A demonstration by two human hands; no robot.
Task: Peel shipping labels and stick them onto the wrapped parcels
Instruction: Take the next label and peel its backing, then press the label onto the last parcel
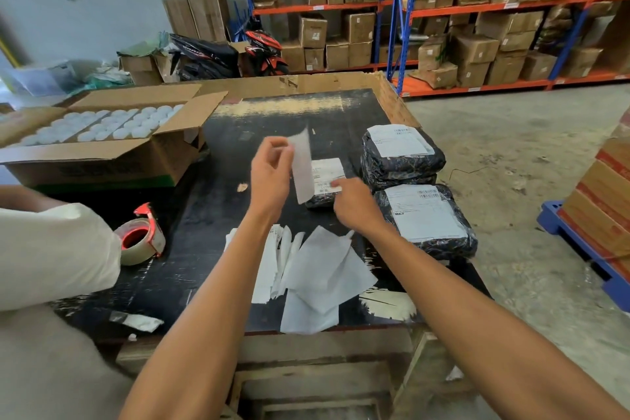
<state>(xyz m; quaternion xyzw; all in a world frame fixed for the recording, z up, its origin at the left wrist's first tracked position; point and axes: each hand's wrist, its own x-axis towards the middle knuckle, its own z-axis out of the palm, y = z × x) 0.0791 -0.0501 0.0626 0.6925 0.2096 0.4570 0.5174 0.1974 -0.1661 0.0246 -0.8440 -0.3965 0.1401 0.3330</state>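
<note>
- Small wrapped parcel (324, 181) lay mid-table, label (328, 171) partly on it; right hand (354, 204) pressed the label's near edge with fingers curled.
- Left hand (271, 177) pinched the backing strip (302, 167), lifted clear.
- Strip looked thin, limp, light; best held by an edge.
- Two labelled parcels (426, 218) sat just right; spent backings (320, 269) lay nearer.

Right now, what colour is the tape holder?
Red, seen in the head view: the tape holder.
</note>
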